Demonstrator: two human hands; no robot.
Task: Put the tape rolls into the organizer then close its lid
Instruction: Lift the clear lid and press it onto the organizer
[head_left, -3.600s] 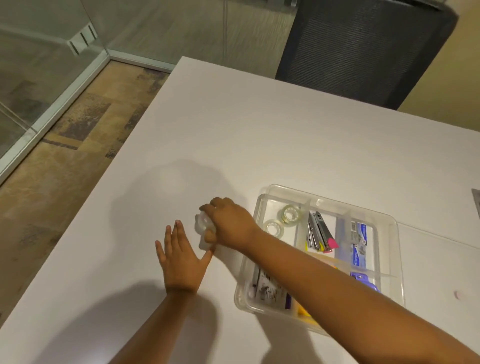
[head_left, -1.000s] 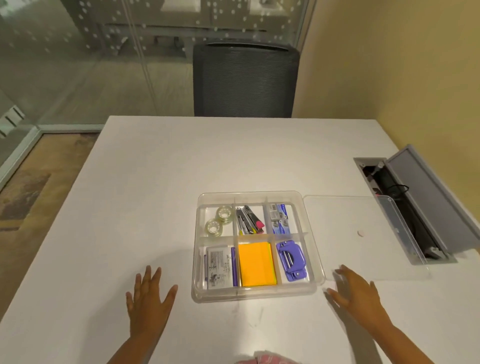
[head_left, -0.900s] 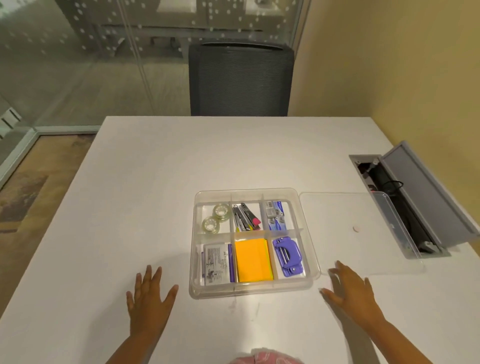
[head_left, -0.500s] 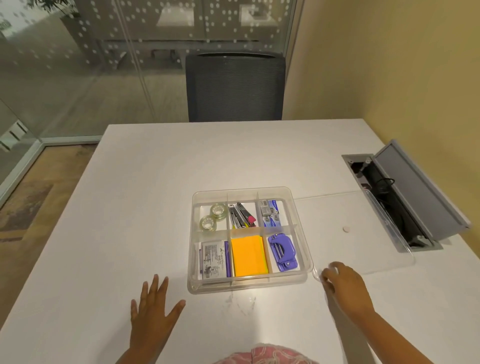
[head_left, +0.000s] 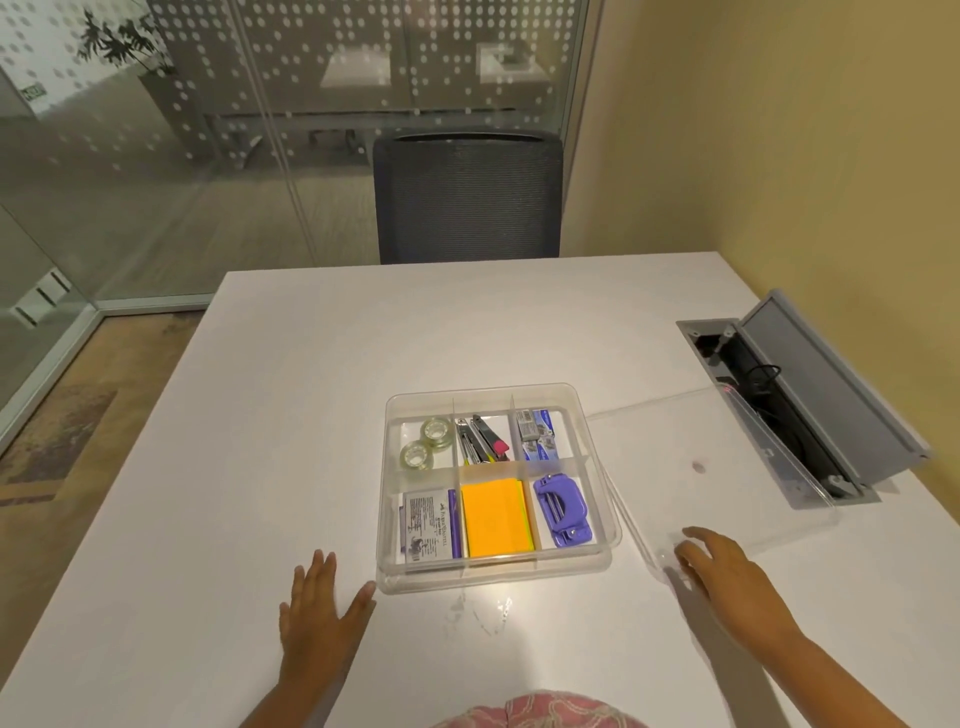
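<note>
The organizer (head_left: 597, 558) sits near the middle of the white table (head_left: 311, 415), its front wall close to the near edge. Wide bare table lies to its left and behind it, up to the chair (head_left: 467, 197) at the far edge. To its right the clear lid (head_left: 727, 441) lies flat on the table, just beside the organizer's right wall, and its far right corner reaches over the open cable hatch (head_left: 831, 395) by the table's right edge.

Both tape rolls (head_left: 426, 444) lie in the far-left compartment, one behind the other and touching. The other compartments hold a stapler (head_left: 483, 441), small boxes (head_left: 535, 434), a booklet (head_left: 428, 525), yellow notes (head_left: 496, 517) and a purple punch (head_left: 561, 509).

The left hand (head_left: 317, 608) lies flat on the table with fingers spread and its grip empty; the thumb tip comes just up to the organizer's front-left corner. The right hand (head_left: 722, 569) rests at the lid's near-left corner, fingers loosely curled onto its edge. Whether they have closed on the lid I cannot tell.
</note>
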